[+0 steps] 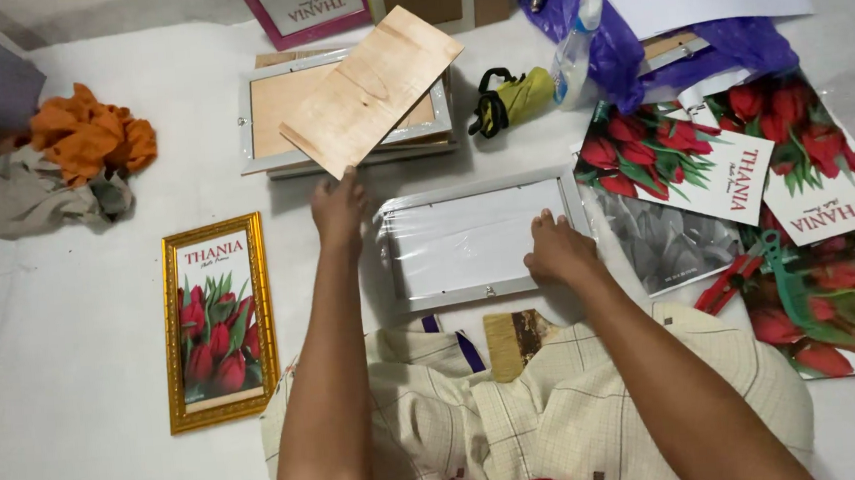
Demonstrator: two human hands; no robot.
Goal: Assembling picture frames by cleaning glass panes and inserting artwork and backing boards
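1. I see my left hand (338,208) reaching toward 12 o'clock, fingertips at the near edge of the plywood board (373,88); whether it pinches the board or only touches it I cannot tell. The board lies tilted on a stack of silver frames (343,111), overhanging toward me. A careless pull could, I judge, slide it off or shift the stack.
2. My right hand (557,251) rests flat, fingers together, on the right edge of the silver frame (478,238) lying just ahead of my lap. Its white face looks glossy under film; heavy pressure there could mark or crack it.
3. A brush (513,342) sits at 6 o'clock of that frame, partly on my lap; a knee shift could knock it.
4. Tulip prints (702,156) crowd 3 o'clock, overlapping. Sweeping the frame that way could crease them.
5. The gold frame (217,320) at 9 o'clock lies well apart, low risk.
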